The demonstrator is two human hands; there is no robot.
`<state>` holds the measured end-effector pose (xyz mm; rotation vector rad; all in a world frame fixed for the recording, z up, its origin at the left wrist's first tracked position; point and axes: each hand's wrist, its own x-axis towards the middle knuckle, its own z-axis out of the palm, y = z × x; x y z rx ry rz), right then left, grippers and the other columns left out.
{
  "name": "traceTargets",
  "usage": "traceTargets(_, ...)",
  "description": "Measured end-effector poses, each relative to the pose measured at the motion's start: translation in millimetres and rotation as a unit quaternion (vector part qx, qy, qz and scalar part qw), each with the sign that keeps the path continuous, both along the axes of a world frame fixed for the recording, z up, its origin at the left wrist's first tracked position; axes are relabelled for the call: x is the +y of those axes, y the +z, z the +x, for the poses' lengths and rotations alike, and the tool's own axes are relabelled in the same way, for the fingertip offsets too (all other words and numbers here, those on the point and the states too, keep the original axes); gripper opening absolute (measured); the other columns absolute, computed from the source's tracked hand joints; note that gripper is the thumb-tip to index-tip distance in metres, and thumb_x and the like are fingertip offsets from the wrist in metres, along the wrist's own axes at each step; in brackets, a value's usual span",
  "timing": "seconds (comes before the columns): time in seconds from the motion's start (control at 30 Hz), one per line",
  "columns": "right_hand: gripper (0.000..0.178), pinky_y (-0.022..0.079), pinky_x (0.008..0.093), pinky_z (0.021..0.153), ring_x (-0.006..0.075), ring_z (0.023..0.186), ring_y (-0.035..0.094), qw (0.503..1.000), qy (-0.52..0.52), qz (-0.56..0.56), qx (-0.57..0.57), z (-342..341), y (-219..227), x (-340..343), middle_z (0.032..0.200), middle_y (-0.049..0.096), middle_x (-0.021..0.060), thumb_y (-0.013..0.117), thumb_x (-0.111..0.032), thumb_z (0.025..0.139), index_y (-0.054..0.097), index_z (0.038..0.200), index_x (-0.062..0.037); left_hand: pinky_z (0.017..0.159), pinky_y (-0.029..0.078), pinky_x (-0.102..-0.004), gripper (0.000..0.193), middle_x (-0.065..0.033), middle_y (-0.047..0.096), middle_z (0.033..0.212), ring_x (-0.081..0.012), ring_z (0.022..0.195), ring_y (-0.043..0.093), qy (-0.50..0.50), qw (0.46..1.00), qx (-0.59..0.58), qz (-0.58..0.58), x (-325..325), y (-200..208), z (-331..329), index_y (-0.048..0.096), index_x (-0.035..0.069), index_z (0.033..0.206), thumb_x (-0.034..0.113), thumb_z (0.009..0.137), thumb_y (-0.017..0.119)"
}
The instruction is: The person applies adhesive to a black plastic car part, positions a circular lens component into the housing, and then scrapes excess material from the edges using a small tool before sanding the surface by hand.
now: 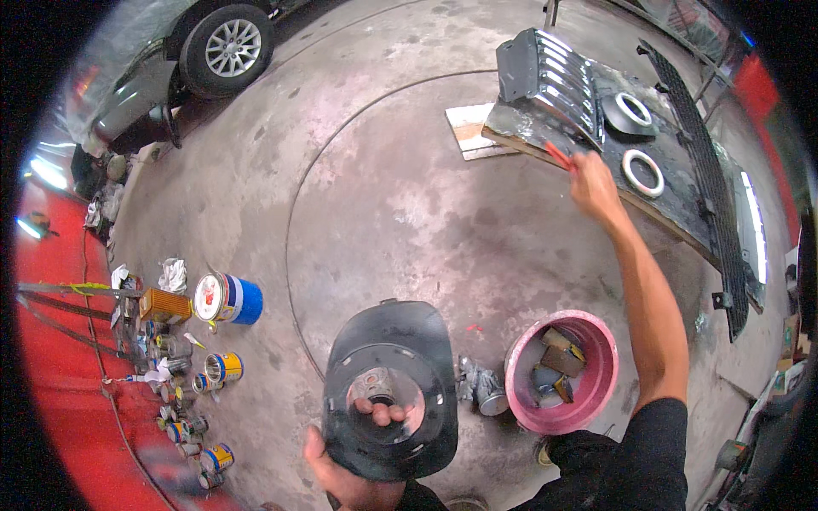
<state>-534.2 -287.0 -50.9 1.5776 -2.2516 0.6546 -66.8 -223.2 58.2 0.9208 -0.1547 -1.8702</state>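
From the head view, my left grip (354,484) is closed round the lower rim of a black trim piece (392,332), held over the floor (409,238), well apart from the table (524,126). I judge it light, stiff plastic, perhaps slippery; its outer rim seems the surest hold. My right grip (594,187) pinches a red item (558,155) by the table's near edge, toward its left corner. My knuckles hide most of that item; the trim piece covers my left palm.
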Motion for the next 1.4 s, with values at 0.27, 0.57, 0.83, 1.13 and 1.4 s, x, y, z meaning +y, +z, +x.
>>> traceTargets(0.27, 0.03, 0.042, 0.0309, 0.061, 0.0183, 0.069, 0.052, 0.924, -0.087, -0.014, -0.372, 155, 36, 266, 0.085, 0.057, 0.0064, 0.055, -0.015, 0.092, 0.053, 0.119, -0.0016, 0.092, 0.043, -0.0477, 0.081, -0.0191, 0.063, 0.098, -0.0352, 0.095, 0.06, -0.18, 0.979, 0.002, -0.093, 58, -14, 33, 0.053, -0.003, 0.118, 0.067, 0.089, 0.023)
traceTargets(0.57, 0.032, 0.041, 0.0203, 0.058, 0.0061, 0.065, 0.05, 0.79, -0.107, -0.186, -0.575, 336, 76, 406, 0.083, 0.061, 0.0012, 0.053, -0.018, 0.097, 0.056, 0.124, 0.0, 0.104, 0.037, -0.039, 0.094, -0.0154, 0.058, 0.122, -0.0263, 0.114, 0.054, -0.323, 0.852, -0.218, -0.349, 145, -31, 64, 0.034, -0.006, 0.137, 0.073, 0.089, 0.02)
traceTargets(0.83, 0.025, 0.039, 0.0216, 0.055, 0.0072, 0.062, 0.049, 0.754, -0.054, -0.139, -0.639, 419, 71, 419, 0.076, 0.058, 0.0003, 0.055, -0.013, 0.096, 0.063, 0.115, 0.0005, 0.099, 0.042, -0.0364, 0.093, -0.0161, 0.059, 0.12, -0.0249, 0.111, 0.056, -0.389, 0.848, -0.184, -0.31, 194, -50, 100, 0.045, -0.005, 0.13, 0.073, 0.09, 0.012)
traceTargets(1.13, 0.026, 0.037, 0.0235, 0.055, 0.0062, 0.061, 0.046, 0.815, 0.022, -0.108, -0.569, 432, 90, 370, 0.072, 0.055, -0.0017, 0.051, -0.012, 0.097, 0.063, 0.117, 0.0002, 0.1, 0.042, -0.0377, 0.074, -0.0198, 0.059, 0.117, -0.0276, 0.11, 0.057, -0.372, 0.865, -0.21, -0.263, 192, -51, 110, 0.043, -0.006, 0.131, 0.054, 0.1, 0.012)
traceTargets(1.4, 0.019, 0.05, 0.0306, 0.062, 0.0201, 0.069, 0.069, 0.84, 0.052, -0.038, -0.539, 431, 96, 349, 0.079, 0.069, 0.0146, 0.053, -0.011, 0.094, 0.063, 0.107, -0.0025, 0.104, 0.035, -0.0339, 0.067, -0.0167, 0.053, 0.126, -0.0225, 0.116, 0.05, -0.365, 0.828, -0.267, -0.332, 203, -51, 100, 0.04, -0.006, 0.135, 0.046, 0.103, 0.012)
